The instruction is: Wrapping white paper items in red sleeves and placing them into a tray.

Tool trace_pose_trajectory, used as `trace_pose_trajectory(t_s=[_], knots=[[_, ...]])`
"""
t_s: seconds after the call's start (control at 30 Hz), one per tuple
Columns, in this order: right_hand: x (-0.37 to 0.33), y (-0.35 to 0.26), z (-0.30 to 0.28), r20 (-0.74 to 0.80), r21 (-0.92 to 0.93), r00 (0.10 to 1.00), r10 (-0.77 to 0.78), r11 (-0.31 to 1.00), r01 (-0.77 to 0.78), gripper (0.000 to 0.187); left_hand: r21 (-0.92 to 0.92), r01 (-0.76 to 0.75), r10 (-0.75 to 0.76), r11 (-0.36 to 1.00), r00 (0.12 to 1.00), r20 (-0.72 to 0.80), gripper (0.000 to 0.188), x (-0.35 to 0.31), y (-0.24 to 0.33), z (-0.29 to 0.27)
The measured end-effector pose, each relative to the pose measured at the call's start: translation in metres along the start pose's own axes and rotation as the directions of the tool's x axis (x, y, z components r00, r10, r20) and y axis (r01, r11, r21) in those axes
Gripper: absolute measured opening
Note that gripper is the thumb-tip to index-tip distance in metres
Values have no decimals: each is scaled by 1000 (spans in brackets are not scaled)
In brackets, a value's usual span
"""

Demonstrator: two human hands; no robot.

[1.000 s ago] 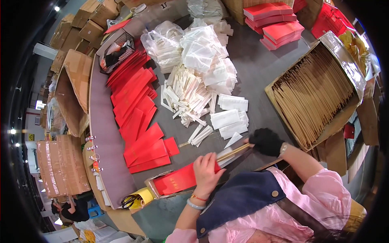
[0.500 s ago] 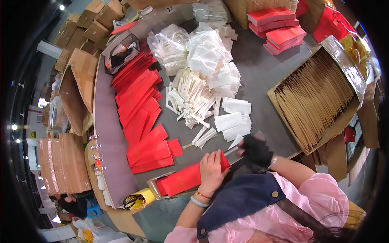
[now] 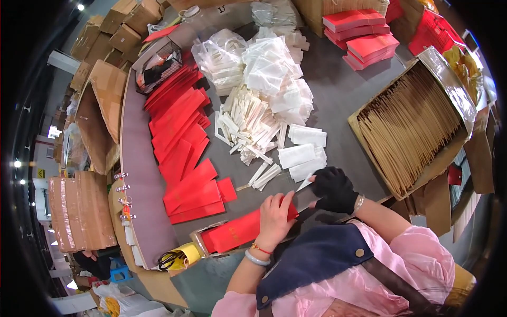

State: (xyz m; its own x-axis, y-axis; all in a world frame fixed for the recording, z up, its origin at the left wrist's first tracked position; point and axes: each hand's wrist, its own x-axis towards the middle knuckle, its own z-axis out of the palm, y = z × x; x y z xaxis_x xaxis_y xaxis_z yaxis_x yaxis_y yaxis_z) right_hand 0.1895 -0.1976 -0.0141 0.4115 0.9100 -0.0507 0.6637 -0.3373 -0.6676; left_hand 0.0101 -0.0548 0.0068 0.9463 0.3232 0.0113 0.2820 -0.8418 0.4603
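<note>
My left hand [image 3: 275, 216] is closed over the right end of a long red paper envelope [image 3: 232, 236]. That envelope lies slanted along the table's near edge, its left end at a small open cardboard box [image 3: 199, 244]. My right hand [image 3: 335, 191], in a black fingerless glove, is just to the right of it. Its index fingertip is at a small white packet [image 3: 304, 183], with the thumb apart below; the other fingers are partly hidden. Flat white packets [image 3: 297, 156] and a few narrow white strips [image 3: 266, 177] lie beyond my hands.
Red envelopes [image 3: 182, 140] fan along the left side. Piled white packets [image 3: 272, 66] and strips [image 3: 248, 121] occupy the middle. An open carton of brown sticks [image 3: 417, 127] stands right, red stacks [image 3: 364, 39] far right. Scissors [image 3: 171, 260] rest in a yellow holder [image 3: 190, 253].
My right hand has shifted slightly left and turned, with more of the glove's back showing. My left hand stays on the red envelope, its fingers a little more spread.
</note>
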Motion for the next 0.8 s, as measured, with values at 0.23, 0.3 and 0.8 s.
trace_pose_trajectory(t_s=[0.23,0.3,0.8], knots=[[7,-12,-29,159,-409,972,-173,885,224,60,145,-111,77,983,972,223,48,29,8,-36],[7,-21,-56,87,-395,971,-223,887,239,59,220,-149,79,964,951,298,42,36,15,-62],[-20,-5,-88,-158,-330,978,-133,941,75,57,217,-41,95,975,966,-242,34,32,8,-185]])
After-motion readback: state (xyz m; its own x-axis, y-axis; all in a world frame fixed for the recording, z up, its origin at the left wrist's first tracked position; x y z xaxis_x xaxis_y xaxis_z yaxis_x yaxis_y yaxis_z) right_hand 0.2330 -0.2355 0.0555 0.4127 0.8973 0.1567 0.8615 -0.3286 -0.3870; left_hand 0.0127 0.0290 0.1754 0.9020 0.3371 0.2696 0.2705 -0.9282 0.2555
